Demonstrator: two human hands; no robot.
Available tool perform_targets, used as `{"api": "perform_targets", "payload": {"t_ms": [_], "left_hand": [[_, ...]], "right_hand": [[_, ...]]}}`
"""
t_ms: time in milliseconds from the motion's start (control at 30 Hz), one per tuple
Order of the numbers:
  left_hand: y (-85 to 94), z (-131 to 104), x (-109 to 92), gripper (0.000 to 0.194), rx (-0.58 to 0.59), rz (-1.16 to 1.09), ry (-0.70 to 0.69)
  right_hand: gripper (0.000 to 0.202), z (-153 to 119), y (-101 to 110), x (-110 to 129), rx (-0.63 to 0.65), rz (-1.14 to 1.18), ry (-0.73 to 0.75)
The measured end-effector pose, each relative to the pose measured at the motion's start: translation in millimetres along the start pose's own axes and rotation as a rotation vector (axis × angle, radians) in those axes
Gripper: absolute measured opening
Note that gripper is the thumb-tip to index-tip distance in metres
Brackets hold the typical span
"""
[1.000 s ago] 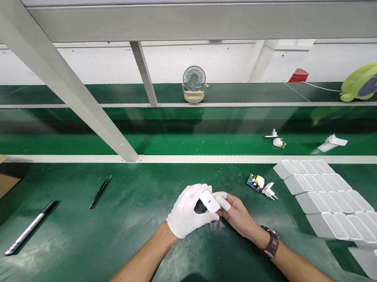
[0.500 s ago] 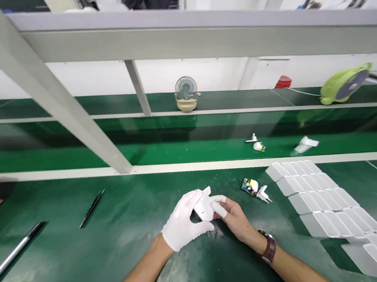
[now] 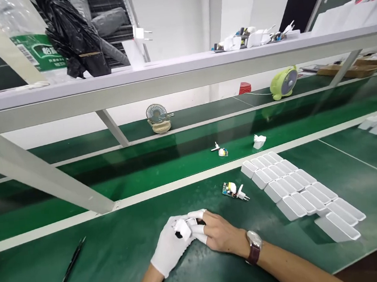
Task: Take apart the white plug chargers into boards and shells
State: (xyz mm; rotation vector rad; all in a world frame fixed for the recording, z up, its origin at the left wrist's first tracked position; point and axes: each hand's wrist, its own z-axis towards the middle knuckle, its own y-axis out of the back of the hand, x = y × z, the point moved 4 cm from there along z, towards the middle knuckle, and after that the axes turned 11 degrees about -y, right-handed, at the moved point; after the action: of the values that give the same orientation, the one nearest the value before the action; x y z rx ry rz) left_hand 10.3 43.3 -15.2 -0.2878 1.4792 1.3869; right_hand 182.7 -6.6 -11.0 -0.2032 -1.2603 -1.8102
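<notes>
My left hand, in a white glove, is closed around a white plastic plug part. From the other side my right hand, with white covers on its fingertips, grips the same part. Fingers hide much of its shape. Just beyond my right hand lies a circuit board with a yellow component, and a white plug piece with prongs is joined to it.
Rows of white plastic housings stand to the right. A black pen-like tool lies at left. On the green conveyor strip are another circuit board and a white part. A shelf post rises at left.
The camera view has swung to the right and upward. Both hands have turned the white part, and my right fingers now reach over its top.
</notes>
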Motion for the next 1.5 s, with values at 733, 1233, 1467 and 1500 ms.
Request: {"api": "perform_targets", "payload": {"t_ms": [733,1233,1467,1500], "left_hand": [[5.3,-13,8,0.104,-0.091,-0.025,-0.046],[-4.6,-19,-18,0.077,-0.203,0.198,-0.475],[-0.9,-20,-18,0.085,-0.172,0.144,-0.447],[0.3,-19,-17,0.088,-0.162,0.121,-0.413]], "right_hand": [[0.023,-4,-16,-19,0.003,0.304,-0.326],[0.04,-12,-42,-17,0.174,1.232,-0.961],[0.036,-13,-42,-19,0.171,1.216,-0.943],[0.035,-13,-40,-20,0.146,1.178,-0.923]]}}
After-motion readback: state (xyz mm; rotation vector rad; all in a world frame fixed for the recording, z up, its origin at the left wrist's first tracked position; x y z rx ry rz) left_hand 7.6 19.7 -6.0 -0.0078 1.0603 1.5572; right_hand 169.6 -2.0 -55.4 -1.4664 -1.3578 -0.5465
